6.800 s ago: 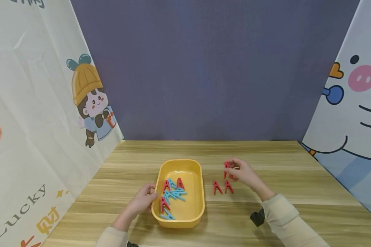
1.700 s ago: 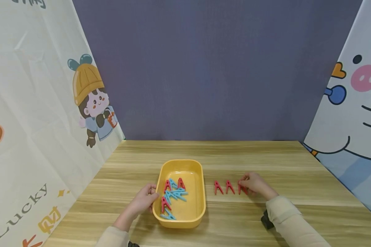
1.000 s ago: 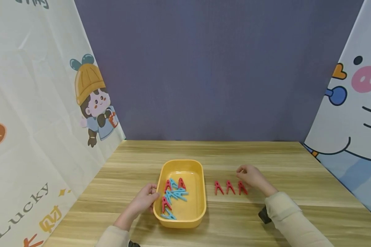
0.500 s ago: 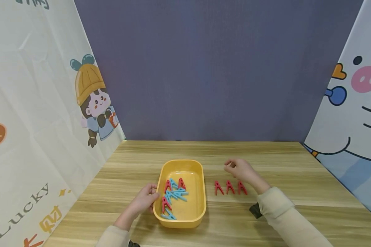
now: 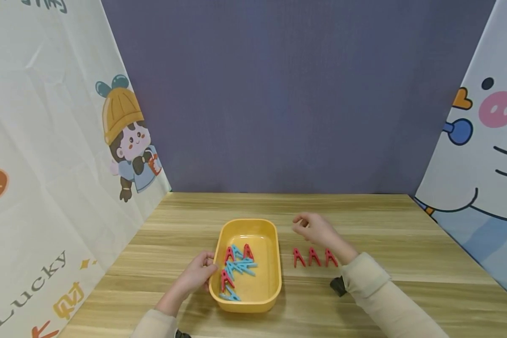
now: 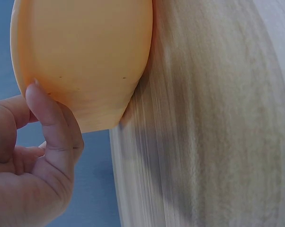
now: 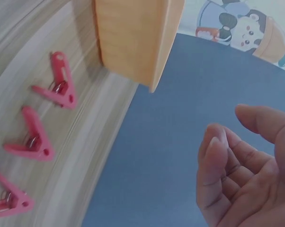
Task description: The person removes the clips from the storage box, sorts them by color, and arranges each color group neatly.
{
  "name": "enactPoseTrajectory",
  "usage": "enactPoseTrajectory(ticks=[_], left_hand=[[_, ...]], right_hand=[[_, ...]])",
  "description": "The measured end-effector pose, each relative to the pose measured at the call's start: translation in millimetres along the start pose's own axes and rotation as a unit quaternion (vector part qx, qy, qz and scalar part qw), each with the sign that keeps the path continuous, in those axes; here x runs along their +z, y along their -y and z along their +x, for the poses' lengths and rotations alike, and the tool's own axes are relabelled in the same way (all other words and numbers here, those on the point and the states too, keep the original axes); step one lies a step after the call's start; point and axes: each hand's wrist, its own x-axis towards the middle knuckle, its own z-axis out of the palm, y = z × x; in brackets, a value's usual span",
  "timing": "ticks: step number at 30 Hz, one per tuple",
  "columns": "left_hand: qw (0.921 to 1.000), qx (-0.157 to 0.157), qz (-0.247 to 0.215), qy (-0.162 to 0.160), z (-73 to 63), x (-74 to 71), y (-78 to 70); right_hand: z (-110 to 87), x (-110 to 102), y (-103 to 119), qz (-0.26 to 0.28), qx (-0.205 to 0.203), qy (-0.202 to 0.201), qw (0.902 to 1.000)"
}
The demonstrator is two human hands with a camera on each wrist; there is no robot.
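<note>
A yellow plastic tub [image 5: 279, 267] stands on the wooden table, left of centre. My left hand [image 5: 194, 273] grips its left rim, fingertips pressed to the tub wall in the left wrist view. Inside lie several blue clothespins [image 5: 246, 269] and three red ones, mostly toward the left side. To the right of the tub, three red clothespins [image 5: 312, 253] form a row, jaws pointing away. My right hand [image 5: 317, 230] hovers just beyond that row, its fingers loosely bent and holding nothing. In the right wrist view, a gap shows between thumb and fingers.
The wooden table [image 5: 384, 234] runs back to a dark blue-grey panel [image 5: 291, 103]. White sheets with cartoon prints flank it, a child figure [image 5: 131, 141] at left and a pink snout [image 5: 498, 109] at right.
My right hand has set the third red clothespin down at the row's right end and let go, then moved left and farther away. The left hand keeps its grip on the tub.
</note>
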Motion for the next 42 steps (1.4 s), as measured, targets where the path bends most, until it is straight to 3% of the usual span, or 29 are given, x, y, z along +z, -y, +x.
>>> enactPoseTrajectory(ticks=[14, 42], left_hand=[[1.0, 0.005, 0.003, -0.002, 0.5, -0.6, 1.8], [1.0, 0.007, 0.004, -0.002, 1.1, -0.1, 2.7]], right_hand=[[3.5, 16.3, 23.5, -0.012, -0.032, 0.007, 0.9994], [9.3, 44.8, 50.2, -0.036, -0.091, 0.023, 0.9949]])
